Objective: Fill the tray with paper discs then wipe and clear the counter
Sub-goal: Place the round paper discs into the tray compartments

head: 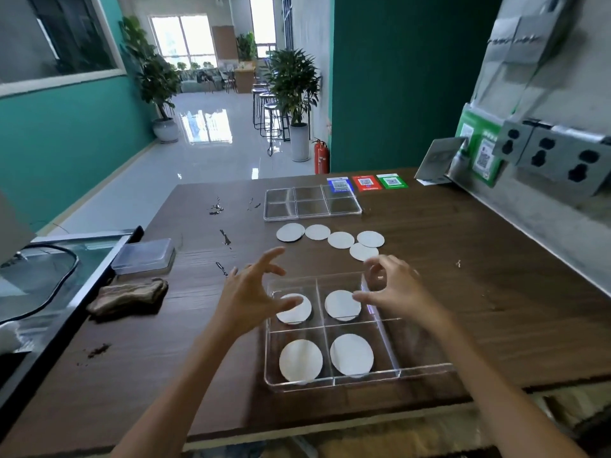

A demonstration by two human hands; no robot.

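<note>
Clear divided tray (390, 375) up front, four white paper discs (300, 360) in its compartments. Left hand (254, 292) and right hand (393, 289) above it, fingers spread, holding nothing.

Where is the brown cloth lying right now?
In the head view, the brown cloth lies on the counter's left side, just in front of the clear lidded box.

White paper discs (340, 240) in a clear tray (363, 380) on the dark brown wood-grain table (496, 259); blue, red, green cards (366, 183) at its far edge.
</note>
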